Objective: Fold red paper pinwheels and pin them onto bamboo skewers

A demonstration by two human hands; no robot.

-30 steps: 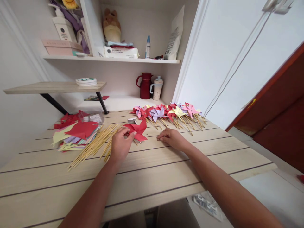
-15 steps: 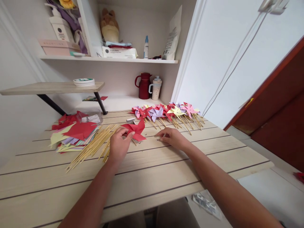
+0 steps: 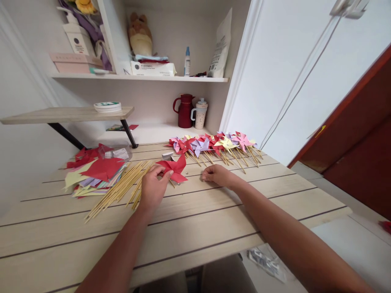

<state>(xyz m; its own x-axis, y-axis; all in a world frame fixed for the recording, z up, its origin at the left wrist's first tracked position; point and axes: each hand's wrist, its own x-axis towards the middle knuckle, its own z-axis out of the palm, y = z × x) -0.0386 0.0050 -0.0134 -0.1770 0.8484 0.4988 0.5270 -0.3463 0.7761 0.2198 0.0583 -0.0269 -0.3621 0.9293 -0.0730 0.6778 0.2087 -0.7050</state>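
Step in hand, as I read it: pinwheel assembly on the red paper pinwheel [image 3: 174, 167]. It sits mid-frame on the counter [image 3: 198, 219], just right of the loose bamboo sticks [image 3: 120, 188].

Left hand [image 3: 153, 190]: grip closed, thumb and fingers pinching the pinwheel's lower-left blade, paper lying on the boards.

Right hand [image 3: 219, 176]: palm down just right of the pinwheel, not touching it, fingertips bunched on the counter. Can't tell if that grip holds anything; whatever's there is too small to see.

Finished pinwheels [image 3: 214, 144] lie in a row behind, coloured paper stack [image 3: 97, 174] at left.

Judgement: next move calls for a fine pinch on the right, with the left pinning the folded blades so they don't spring open.
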